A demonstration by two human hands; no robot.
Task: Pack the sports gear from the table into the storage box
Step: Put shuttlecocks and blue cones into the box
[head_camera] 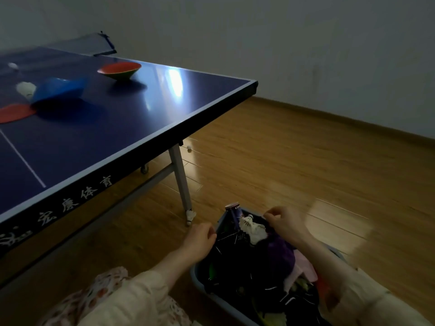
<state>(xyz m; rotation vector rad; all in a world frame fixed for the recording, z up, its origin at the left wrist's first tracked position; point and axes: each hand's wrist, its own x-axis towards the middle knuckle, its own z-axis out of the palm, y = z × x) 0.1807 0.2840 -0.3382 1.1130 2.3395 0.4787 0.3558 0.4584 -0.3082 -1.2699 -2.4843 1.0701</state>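
Down at the bottom of the frame, two bare hands reach over the storage box (202,291), a grey-blue tub that sits on the wooden floor (294,149). The left hand (200,238) is at the left rim of the box, fingers curled in; I cannot tell if its grip holds anything. The right hand (284,223) is over the far end of the box, fingers bent and a bit blurry; I cannot tell what its grip holds either. Between the hands, white shuttlecocks (253,228) lie on top of dark clothes in the box, and a dark tube (233,211) sticks up beside them.

Up in the left half of the frame is the blue surface (146,107). More gear lies on it: a red cone dish (120,70), a blue one (58,90) tipped on its side, a flat red piece (14,112) at the left edge, and a white shuttlecock (26,89) just beside the blue one. Another shuttlecock (191,215) lies on the floor by the leg of the surface.
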